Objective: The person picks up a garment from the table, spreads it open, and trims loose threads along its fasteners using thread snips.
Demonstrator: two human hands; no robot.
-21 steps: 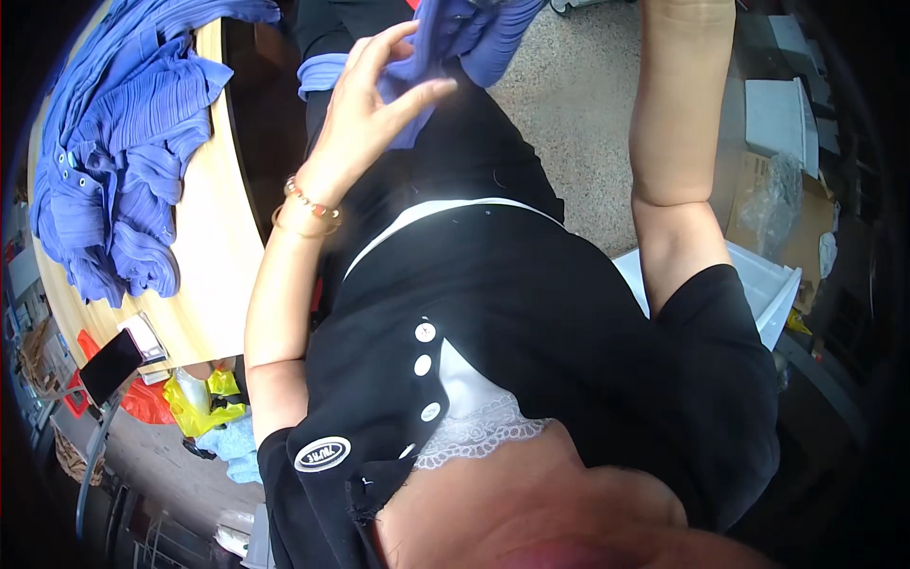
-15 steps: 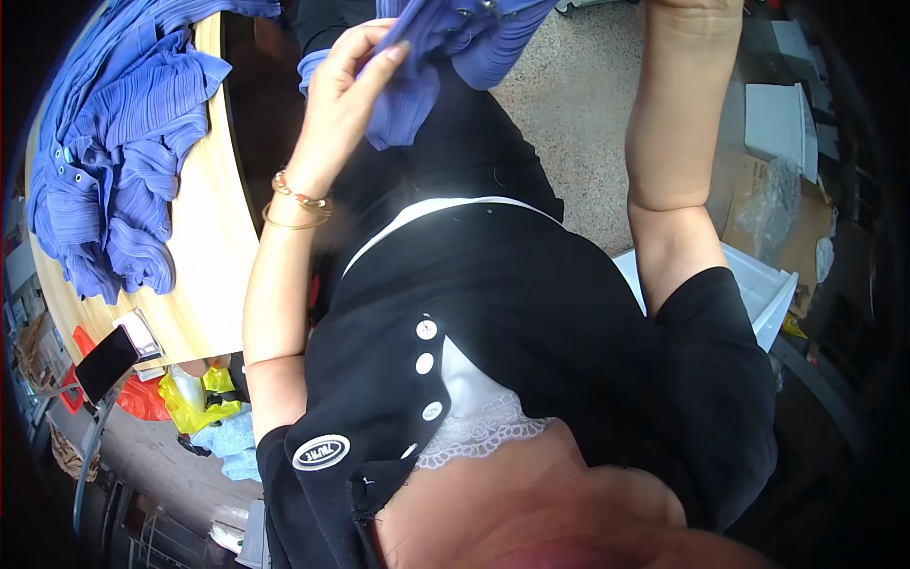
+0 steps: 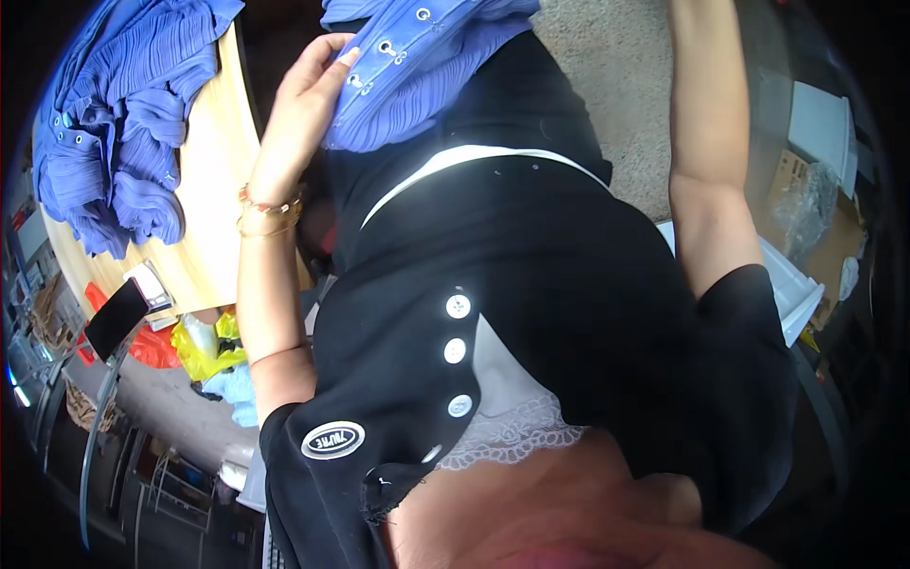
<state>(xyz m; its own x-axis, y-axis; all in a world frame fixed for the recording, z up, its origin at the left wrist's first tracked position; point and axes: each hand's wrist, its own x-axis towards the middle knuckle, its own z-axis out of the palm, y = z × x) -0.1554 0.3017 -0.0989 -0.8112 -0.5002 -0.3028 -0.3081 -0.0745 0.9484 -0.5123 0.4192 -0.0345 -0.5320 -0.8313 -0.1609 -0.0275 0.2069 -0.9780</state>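
My left hand [image 3: 318, 90], with bracelets at the wrist, is closed on the edge of a blue-violet pleated garment [image 3: 417, 104]. The garment hangs over my lap, and a smooth strip along it carries several metal eyelets. Small loose threads or fastenings show beside the eyelets. My right forearm reaches up past the top edge, so that hand is out of the picture. More blue-violet pleated clothing [image 3: 104, 142], also with eyelets, lies heaped on a light wooden table [image 3: 213, 190] at the left.
A dark phone [image 3: 117, 318] stands on a holder by the table's near corner. Red and yellow plastic bags [image 3: 201, 349] sit below it. To the right are a white bin [image 3: 791, 284], a cardboard box with clear plastic wrap [image 3: 806, 213] and a white box [image 3: 820, 123].
The garment has come lower and turned, so its strip of eyelets now faces up. My left hand has moved slightly left and down with it; my right hand has left the view.
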